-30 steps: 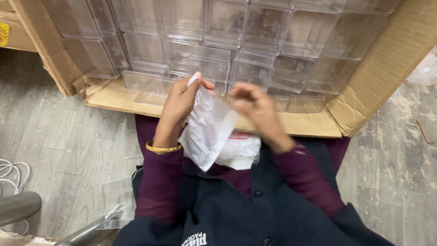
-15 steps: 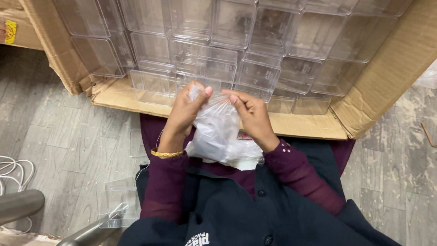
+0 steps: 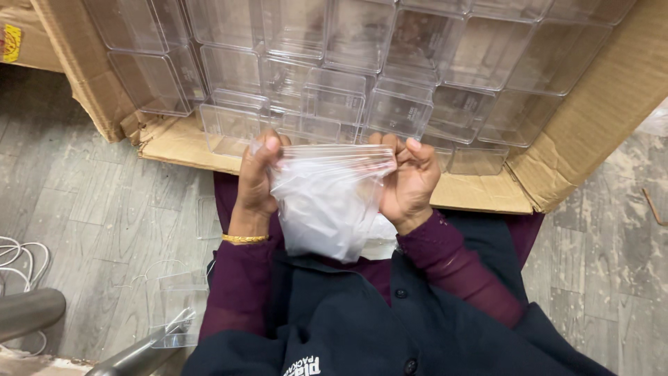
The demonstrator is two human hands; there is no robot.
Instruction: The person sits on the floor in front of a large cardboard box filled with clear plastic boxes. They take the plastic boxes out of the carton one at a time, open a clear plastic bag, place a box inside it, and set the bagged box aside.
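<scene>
Both hands hold a clear plastic zip bag (image 3: 327, 209) by its top edge, stretched flat between them above my lap. My left hand (image 3: 256, 182) pinches the bag's left top corner; a gold bangle sits on that wrist. My right hand (image 3: 410, 181) pinches the right top corner with curled fingers. White folded material shows through the bag. Just beyond the hands lies an open cardboard box (image 3: 557, 146) filled with several clear plastic containers (image 3: 334, 104).
A grey wood-look floor (image 3: 104, 209) surrounds the box. A clear plastic container (image 3: 174, 313) lies on the floor at lower left beside a metal chair leg (image 3: 31, 313) and white cables (image 3: 17, 257). Another cardboard box (image 3: 21, 42) stands at upper left.
The bag hung loose and crumpled from my left hand; both hands have since taken its top corners and pulled it flat and taut.
</scene>
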